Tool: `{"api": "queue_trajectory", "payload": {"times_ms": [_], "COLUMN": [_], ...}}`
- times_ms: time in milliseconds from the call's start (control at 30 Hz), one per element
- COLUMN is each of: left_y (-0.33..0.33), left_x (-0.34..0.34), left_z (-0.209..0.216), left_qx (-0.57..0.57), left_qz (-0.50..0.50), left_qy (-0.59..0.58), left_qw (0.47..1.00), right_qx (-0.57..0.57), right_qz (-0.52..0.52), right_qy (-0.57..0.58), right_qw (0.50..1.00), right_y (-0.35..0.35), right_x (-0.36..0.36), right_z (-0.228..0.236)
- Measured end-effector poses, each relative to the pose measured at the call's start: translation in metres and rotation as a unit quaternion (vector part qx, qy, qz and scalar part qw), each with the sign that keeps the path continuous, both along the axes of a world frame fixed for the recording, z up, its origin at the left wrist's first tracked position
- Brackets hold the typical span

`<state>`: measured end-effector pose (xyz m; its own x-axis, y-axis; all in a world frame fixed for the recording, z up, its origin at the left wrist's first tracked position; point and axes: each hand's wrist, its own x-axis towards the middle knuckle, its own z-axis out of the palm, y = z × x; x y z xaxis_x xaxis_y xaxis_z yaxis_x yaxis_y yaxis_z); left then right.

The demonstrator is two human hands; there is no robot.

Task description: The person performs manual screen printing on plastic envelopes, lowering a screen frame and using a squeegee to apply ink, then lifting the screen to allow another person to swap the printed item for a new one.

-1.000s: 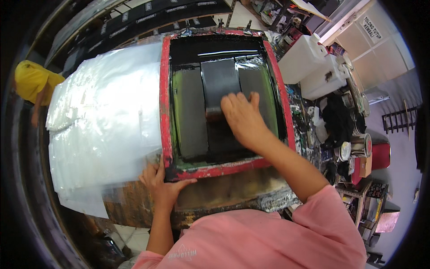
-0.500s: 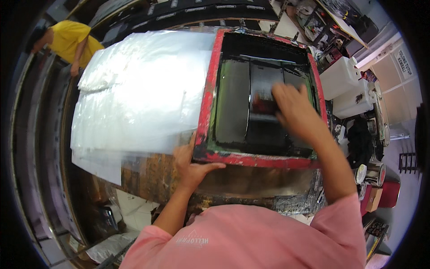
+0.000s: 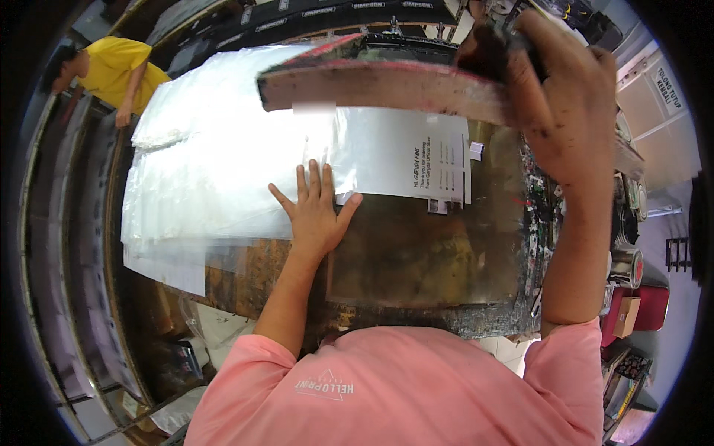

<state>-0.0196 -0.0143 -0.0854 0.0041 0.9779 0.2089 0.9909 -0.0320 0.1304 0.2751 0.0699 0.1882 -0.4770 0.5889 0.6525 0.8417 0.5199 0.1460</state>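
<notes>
A screen printing frame (image 3: 387, 85), red on its upper edge and bare wood along its near side, is tilted up off the table. My right hand (image 3: 565, 104), stained dark, is closed around its right part. A dark object (image 3: 500, 46) shows by those fingers; its kind is unclear. Below the raised frame lies a white sheet (image 3: 394, 149) with black print at its right end. My left hand (image 3: 316, 215) rests flat, fingers spread, on the sheet's left end and the neighbouring pile of shiny clear plastic sheets (image 3: 208, 163).
A brown, ink-stained printing board (image 3: 424, 260) covers the near tabletop. Small tabs (image 3: 439, 206) sit beside the printed sheet. On the left, a person in a yellow shirt (image 3: 119, 70) stands behind long racks (image 3: 71, 245). Cans (image 3: 627, 267) and a red box (image 3: 651, 308) are at right.
The screen frame has risen from the board, uncovering the printed sheet. My right hand has moved up from the mesh. My left hand has left the frame's corner and now lies flat on plastic.
</notes>
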Motion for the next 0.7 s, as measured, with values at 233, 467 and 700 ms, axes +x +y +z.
{"api": "queue_trajectory", "payload": {"times_ms": [233,467,700], "left_y": [0.069,0.008,-0.025], "left_x": [0.0,-0.149,-0.16], "left_z": [0.075,0.025,0.031], "left_qx": [0.137,0.193,0.255], "left_qz": [0.021,0.19,0.187], "left_qy": [-0.298,-0.161,-0.198], "left_qw": [0.944,0.949,0.928], "right_qx": [-0.144,-0.114,-0.068], "right_qz": [-0.017,-0.012,0.024], "right_qy": [0.076,0.087,0.053], "right_qw": [0.987,0.99,0.996], "right_y": [0.025,0.011,0.009], "right_x": [-0.011,-0.014,-0.002], "right_z": [0.045,0.025,0.012]}}
